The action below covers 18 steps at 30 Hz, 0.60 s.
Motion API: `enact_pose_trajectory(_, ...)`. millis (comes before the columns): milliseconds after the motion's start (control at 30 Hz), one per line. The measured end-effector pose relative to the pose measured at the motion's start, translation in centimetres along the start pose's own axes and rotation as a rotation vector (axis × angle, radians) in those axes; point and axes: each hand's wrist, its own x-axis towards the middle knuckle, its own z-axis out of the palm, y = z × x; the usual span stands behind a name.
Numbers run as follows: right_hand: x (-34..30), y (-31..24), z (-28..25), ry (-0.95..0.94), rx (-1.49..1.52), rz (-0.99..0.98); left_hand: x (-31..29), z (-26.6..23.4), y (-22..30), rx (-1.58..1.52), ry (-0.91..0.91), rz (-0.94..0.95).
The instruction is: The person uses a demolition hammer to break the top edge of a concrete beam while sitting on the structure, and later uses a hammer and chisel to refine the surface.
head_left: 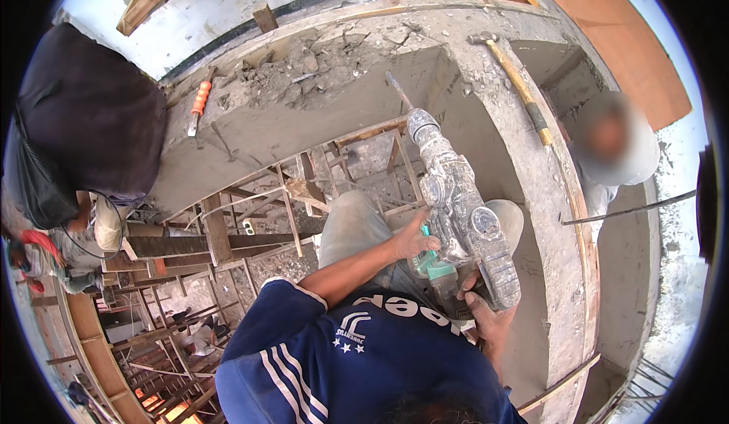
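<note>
A dust-covered rotary hammer drill [456, 192] with teal patches lies across my lap. Its long bit [399, 92] points up and left, the tip by the inner face of the concrete beam [486, 135]; I cannot tell whether it touches. My left hand [412, 239] is closed on the teal part at the drill's left side. Lower down, my right hand [488, 316] is closed round the rear end, its fingers partly hidden behind the housing. Both knees show on either side of the tool.
A hammer [516, 86] with a yellow handle rests on the right ledge. An orange-handled tool [200, 105] and broken concrete rubble [304, 74] lie on the far ledge. Timber scaffolding [220, 230] drops away below. One person [91, 112] is at left, another [615, 143] at right.
</note>
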Motion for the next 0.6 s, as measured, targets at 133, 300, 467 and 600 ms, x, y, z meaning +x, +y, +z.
enact_pose_trajectory(133, 0.5, 2.2, 0.4, 0.014, 0.055, 0.012, -1.1, -1.5, -0.4, 0.135, 0.076, -0.008)
enact_pose_trajectory(300, -1.9, 4.6, 0.0, 0.086, 0.209, 0.069, -0.2, -1.6, 1.9, 0.408, -0.034, 0.121)
enact_pose_trajectory(467, 0.9, 7.4, 0.9, 0.110, 0.342, 0.108, 0.8, -3.7, 5.3, 0.589, -0.007, -0.054)
enact_pose_trajectory(600, 1.6, 8.5, 0.6, 0.153, 0.355, 0.125, 2.0, -4.5, 4.7, 0.740, -0.052, -0.085)
